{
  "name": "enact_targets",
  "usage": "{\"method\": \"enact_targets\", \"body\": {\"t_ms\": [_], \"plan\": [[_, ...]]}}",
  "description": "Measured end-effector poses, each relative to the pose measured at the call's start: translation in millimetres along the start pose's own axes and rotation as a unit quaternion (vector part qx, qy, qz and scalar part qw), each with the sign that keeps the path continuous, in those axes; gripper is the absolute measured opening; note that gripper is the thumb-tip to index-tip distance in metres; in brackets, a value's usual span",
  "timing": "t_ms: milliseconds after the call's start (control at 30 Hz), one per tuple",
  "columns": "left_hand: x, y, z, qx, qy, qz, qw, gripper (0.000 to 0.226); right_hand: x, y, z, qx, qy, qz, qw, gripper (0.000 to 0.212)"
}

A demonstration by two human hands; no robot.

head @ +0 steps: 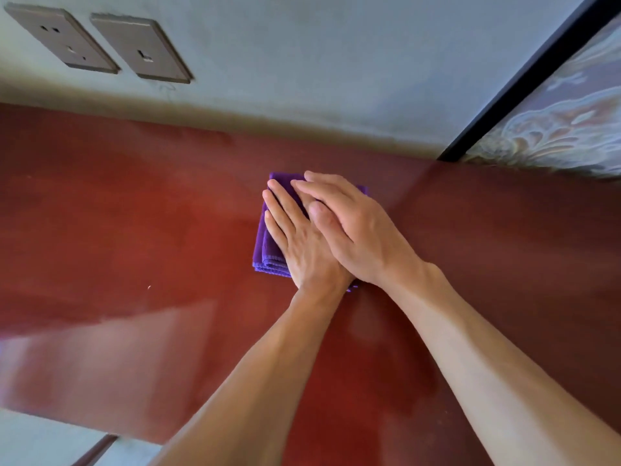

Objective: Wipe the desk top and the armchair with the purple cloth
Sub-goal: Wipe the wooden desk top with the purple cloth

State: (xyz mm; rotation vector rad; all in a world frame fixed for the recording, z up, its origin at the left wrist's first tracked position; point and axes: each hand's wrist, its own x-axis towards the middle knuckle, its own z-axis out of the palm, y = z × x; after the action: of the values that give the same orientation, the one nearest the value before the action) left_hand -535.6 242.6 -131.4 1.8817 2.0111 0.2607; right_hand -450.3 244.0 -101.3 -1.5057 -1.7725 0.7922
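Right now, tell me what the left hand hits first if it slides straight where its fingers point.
Probably the wall behind the desk top, right of the two sockets; only bare desk lies between.

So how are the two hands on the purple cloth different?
The left hand lies flat right on the purple cloth; the right hand lies across the back of the left hand. The left hand is partly covered; the right hand shows whole. Both have straight fingers and press the cloth onto the desk top.
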Motion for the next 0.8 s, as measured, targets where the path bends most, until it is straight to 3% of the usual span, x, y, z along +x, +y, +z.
{"method": "enact_targets", "body": {"t_ms": [67, 133, 200, 267, 333, 433, 533, 800], "plan": [[6, 13, -3, -0.123, -0.032, -0.040, 0.991, 0.067, -3, 1, -6, 0.082, 0.034, 0.048, 0.995, 0.041], [10, 7, -18, -0.302, -0.062, -0.077, 0.948, 0.059, -4, 2, -4, 0.120, 0.042, 0.086, 0.988, 0.045], [7, -19, -41, -0.411, -0.033, -0.065, 0.909, 0.058, -5, 0, 12, 0.032, -0.001, 0.101, 0.994, 0.055], [4, -57, -59, -0.331, 0.047, -0.012, 0.942, 0.058, -8, -2, 36, -0.209, -0.055, 0.076, 0.973, 0.064], [4, -89, -65, -0.161, 0.090, 0.055, 0.981, 0.054, -10, -3, 51, -0.333, -0.070, 0.070, 0.938, 0.066], [6, -100, -62, -0.006, 0.000, 0.129, 0.992, 0.054, -9, -1, 51, -0.352, -0.043, 0.084, 0.931, 0.068], [11, -87, -50, 0.051, -0.057, 0.180, 0.981, 0.057, -8, 6, 47, -0.379, -0.032, 0.095, 0.920, 0.068], [17, -92, -27, 0.149, -0.055, 0.198, 0.967, 0.059, -31, 37, 7, -0.391, 0.019, 0.144, 0.909, 0.065]]}}
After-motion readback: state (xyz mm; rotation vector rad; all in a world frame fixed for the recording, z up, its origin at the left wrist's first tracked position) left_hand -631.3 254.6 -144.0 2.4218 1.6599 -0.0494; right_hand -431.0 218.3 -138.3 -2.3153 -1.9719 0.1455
